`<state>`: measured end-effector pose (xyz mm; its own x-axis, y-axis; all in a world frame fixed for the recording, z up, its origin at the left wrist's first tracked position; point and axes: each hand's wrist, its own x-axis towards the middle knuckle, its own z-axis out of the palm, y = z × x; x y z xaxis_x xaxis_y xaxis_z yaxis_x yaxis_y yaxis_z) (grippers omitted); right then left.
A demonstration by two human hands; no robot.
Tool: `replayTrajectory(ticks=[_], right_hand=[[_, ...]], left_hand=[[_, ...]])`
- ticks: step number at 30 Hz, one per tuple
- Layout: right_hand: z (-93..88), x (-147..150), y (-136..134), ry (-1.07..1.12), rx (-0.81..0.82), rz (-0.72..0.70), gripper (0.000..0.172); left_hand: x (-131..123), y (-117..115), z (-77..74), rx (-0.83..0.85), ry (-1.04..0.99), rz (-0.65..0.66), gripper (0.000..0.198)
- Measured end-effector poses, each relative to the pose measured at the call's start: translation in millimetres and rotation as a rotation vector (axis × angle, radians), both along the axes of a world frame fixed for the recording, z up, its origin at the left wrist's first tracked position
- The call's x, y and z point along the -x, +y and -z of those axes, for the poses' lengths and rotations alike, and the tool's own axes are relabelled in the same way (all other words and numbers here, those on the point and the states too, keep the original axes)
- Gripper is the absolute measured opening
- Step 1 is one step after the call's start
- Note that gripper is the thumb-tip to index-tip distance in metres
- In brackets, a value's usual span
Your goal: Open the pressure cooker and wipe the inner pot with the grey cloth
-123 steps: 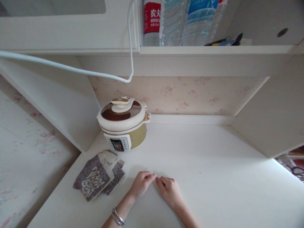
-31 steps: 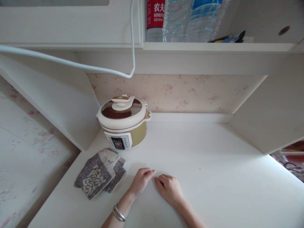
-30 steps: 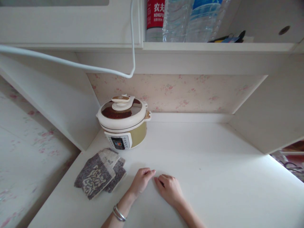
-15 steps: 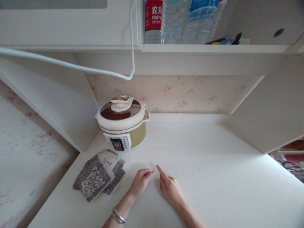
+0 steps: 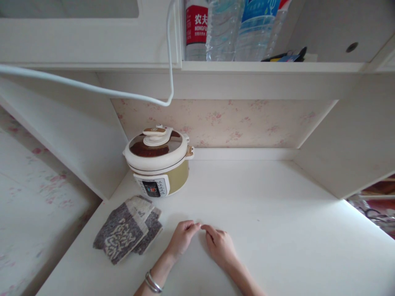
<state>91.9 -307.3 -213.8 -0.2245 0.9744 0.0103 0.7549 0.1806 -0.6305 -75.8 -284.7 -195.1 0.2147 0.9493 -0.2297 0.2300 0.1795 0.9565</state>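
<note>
Rightward, the tabletop [image 5: 293,230] stretches wide from right hand [image 5: 221,246] to edge [image 5: 366,219].

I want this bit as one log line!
left hand: curled; right hand: index finger near left thumb; cloth: folded, left of hands; cooker: lidded

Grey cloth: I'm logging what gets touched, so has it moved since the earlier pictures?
No: the grey cloth lies as before relative to the electric cooker, just in front of it.
</note>
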Motion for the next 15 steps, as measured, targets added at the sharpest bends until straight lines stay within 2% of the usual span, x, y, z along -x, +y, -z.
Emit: replayTrajectory(ticks=[11,13,15], right_hand=[[1.9,2,-1,0.071,0.004,0.019,0.035],[0.0,2,7,0.182,0.097,0.051,0.034],[-7.8,0,23,0.379,0.285,0.109,0.032]], left_hand=[[1,0,4.4,-0.007,-0.008,0.007,0.046],[1,1,4.4,-0.015,-0.006,0.011,0.046],[1,2,4.9,-0.017,0.0,0.014,0.046]])
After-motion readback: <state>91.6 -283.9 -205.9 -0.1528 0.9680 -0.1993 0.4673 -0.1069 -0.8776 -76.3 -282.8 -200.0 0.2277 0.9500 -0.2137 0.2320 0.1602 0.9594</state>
